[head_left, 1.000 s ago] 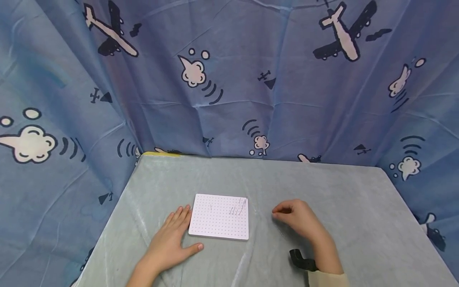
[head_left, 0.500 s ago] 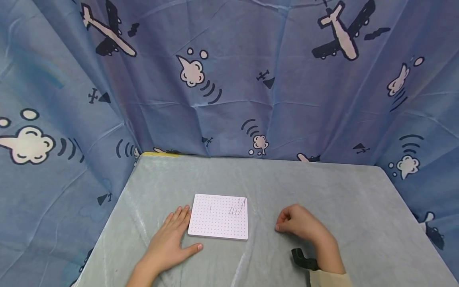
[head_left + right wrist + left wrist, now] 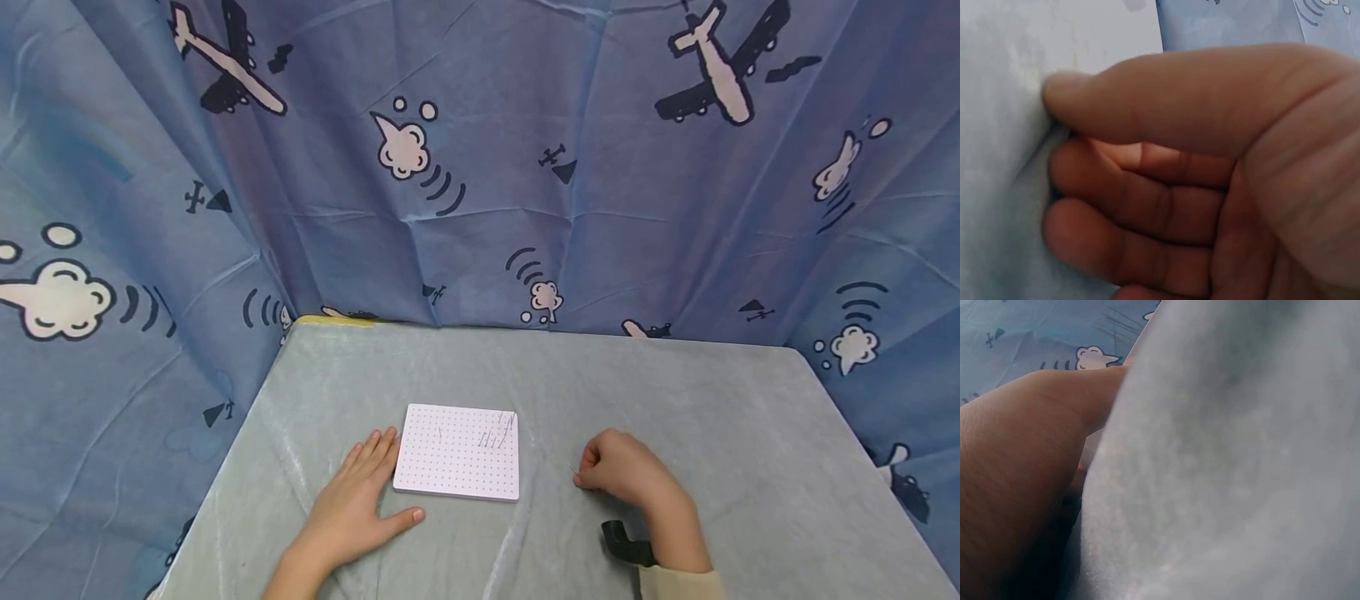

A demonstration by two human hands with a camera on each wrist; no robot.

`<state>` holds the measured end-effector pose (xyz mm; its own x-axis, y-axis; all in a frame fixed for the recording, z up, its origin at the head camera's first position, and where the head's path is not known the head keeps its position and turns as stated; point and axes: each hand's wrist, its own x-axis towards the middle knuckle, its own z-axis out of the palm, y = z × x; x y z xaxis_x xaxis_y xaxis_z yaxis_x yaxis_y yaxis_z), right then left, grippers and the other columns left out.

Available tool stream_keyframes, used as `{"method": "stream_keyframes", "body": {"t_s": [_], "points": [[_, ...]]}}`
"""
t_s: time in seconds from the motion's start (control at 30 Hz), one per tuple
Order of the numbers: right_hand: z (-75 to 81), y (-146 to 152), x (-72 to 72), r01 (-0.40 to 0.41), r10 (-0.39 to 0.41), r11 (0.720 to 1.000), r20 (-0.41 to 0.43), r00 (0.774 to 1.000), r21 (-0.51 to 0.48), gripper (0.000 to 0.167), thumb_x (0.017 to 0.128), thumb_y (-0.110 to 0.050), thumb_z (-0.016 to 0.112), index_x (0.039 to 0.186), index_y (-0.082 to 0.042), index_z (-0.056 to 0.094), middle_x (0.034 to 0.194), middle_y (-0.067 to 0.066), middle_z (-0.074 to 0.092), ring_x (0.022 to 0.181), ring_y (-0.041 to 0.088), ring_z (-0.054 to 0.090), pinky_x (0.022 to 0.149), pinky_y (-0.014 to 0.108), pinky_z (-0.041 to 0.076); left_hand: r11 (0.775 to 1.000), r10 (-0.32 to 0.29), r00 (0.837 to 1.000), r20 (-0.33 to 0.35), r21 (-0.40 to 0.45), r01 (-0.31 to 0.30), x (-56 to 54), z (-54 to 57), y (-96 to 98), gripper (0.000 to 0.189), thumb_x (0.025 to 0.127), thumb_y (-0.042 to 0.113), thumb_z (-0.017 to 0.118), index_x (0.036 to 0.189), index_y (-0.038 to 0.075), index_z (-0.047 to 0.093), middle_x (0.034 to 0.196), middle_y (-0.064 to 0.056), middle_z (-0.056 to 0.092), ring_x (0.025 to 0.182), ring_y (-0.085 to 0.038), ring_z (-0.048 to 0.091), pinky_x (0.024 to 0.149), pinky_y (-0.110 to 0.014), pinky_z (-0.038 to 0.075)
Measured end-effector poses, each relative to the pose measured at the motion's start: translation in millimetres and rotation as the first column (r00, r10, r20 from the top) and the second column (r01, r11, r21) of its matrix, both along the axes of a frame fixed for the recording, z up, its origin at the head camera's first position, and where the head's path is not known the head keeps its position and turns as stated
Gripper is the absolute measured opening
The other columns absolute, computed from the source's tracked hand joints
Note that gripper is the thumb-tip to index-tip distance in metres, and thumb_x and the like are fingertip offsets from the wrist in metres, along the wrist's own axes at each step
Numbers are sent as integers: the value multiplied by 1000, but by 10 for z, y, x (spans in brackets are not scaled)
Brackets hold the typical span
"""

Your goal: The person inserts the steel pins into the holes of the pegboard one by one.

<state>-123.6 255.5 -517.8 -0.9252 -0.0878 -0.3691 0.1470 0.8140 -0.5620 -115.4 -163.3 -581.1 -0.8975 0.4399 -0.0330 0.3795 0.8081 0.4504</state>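
A white board [image 3: 456,467] dotted with rows of small holes lies on the cloth. Several thin needles [image 3: 491,440] stand in it, mostly at its upper right, and they show as fine lines in the left wrist view. My left hand [image 3: 352,508] rests flat on the cloth, fingers spread, fingertips at the board's left edge. To the right of the board, my right hand [image 3: 626,471] pinches a thin needle between thumb and forefinger, close over the cloth. In the right wrist view this needle [image 3: 1036,152] slants out from the fingertips as a blurred dark line.
A grey cloth [image 3: 675,392] covers the table, with creases in front of the board. Blue curtains [image 3: 480,192] printed with planes enclose the back and both sides. A black strap piece [image 3: 626,546] sits at the right wrist beside a beige sleeve [image 3: 678,583].
My right hand has come slightly nearer and lower over the cloth, and a fine needle tip now shows at its fingertips. The left hand and the board have stayed in place.
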Motion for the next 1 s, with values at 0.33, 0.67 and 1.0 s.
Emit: {"method": "stream_keyframes", "body": {"t_s": [0.33, 0.67, 1.0], "points": [[43, -74, 9, -19, 20, 996, -15, 1000, 82, 18, 79, -6, 77, 66, -15, 67, 60, -4, 56, 53, 14, 45, 51, 29, 33, 1000, 2, 1000, 28, -2, -1, -13, 18, 3, 115, 91, 78, 71, 169, 1, 35, 179, -11, 25, 168, -31, 15, 137, -50, 12], [0, -9, -4, -76, 76, 997, -39, 996, 3, 15, 80, -7, 74, 71, -16, 65, 64, -5, 55, 56, 14, 47, 52, 29, 36, 1000, 3, 1000, 8, 3, -3, 9, 14, 9, 114, 91, 75, 73, 169, 1, 36, 179, -12, 26, 167, -31, 16, 137, -49, 13], [39, -53, -76, -25, -10, 978, -168, 986, -207, 9, 90, -6, 73, 88, -12, 67, 74, 0, 58, 66, 18, 55, 56, 28, 44, 1000, 2, 999, -52, 28, 0, 12, 3, 8, 112, 90, 75, 74, 167, 0, 40, 177, -14, 31, 166, -34, 22, 135, -53, 19]]}}
